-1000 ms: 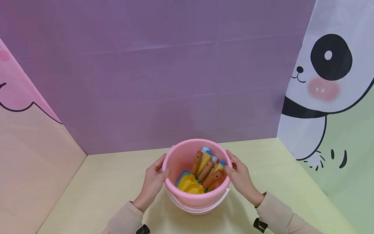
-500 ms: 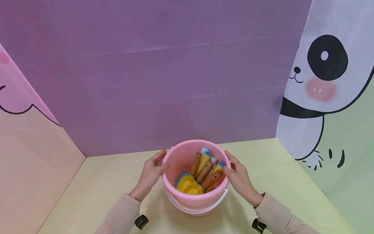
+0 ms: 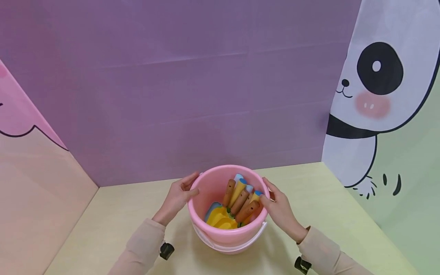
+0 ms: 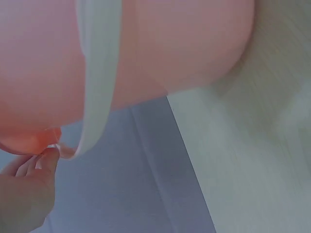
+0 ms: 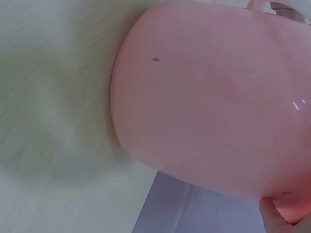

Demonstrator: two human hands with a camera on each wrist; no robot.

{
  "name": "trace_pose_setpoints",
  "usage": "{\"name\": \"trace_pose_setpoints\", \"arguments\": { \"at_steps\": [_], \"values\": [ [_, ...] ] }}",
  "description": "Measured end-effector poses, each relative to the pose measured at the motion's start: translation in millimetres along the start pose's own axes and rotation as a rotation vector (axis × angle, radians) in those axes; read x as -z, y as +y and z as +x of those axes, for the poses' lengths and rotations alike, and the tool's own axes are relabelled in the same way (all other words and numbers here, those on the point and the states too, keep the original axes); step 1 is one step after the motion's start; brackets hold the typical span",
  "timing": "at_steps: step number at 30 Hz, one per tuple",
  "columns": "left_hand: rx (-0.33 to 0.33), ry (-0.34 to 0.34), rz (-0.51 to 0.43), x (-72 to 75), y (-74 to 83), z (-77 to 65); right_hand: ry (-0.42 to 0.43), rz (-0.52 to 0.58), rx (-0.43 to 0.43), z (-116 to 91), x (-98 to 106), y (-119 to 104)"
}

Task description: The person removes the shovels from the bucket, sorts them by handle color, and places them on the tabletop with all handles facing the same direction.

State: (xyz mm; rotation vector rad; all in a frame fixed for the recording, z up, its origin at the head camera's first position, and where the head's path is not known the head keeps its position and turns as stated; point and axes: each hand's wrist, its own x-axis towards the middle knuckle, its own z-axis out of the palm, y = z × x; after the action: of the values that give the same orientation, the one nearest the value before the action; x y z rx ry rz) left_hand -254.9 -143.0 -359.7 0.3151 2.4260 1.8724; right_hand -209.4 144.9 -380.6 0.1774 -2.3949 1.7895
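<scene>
A pink bucket [image 3: 227, 237] stands on the table in front of me in the head view. Its white handle [image 4: 101, 73] hangs down on the near side. Inside lean several brown handles [image 3: 239, 202] and yellow handles [image 3: 237, 194] with blue ends, beside a yellow scoop-like piece [image 3: 221, 218]. My left hand [image 3: 176, 199] pinches the rim at the left, near where the handle joins in the left wrist view. On the right side my right hand [image 3: 282, 211] grips the rim, thumb over the inner edge. The bucket's pink wall [image 5: 209, 107] fills most of the right wrist view.
A pale wood-look table [image 3: 130, 214] lies under the bucket. Behind it rises a purple backdrop [image 3: 172, 95]. A panda print [image 3: 364, 145] covers the right wall, and a pink and peach panel [image 3: 31, 183] stands at the left.
My left hand has slid along the rim toward the back. The right hand keeps its place on the rim. The whole scene has drifted slightly left in the head view.
</scene>
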Motion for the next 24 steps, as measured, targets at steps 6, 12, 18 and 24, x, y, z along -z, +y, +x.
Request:
{"name": "trace_pose_setpoints", "arguments": {
  "at_steps": [6, 12, 18, 24],
  "values": [
    [-0.033, -0.018, 0.088, 3.6, -7.3, 7.6, 0.009, 0.001, -0.006, 4, -4, 1],
    [-0.012, -0.086, 0.074, 7.7, -14.7, 17.2, 0.025, 0.010, -0.003, 8, -7, 4],
    [-0.036, -0.081, 0.044, 9.4, -21.1, 21.2, 0.029, 0.010, -0.004, 10, -11, 5],
    [-0.036, -0.066, 0.031, 9.3, -25.8, 20.2, 0.023, 0.001, 0.000, 11, -12, 8]
  ]
}}
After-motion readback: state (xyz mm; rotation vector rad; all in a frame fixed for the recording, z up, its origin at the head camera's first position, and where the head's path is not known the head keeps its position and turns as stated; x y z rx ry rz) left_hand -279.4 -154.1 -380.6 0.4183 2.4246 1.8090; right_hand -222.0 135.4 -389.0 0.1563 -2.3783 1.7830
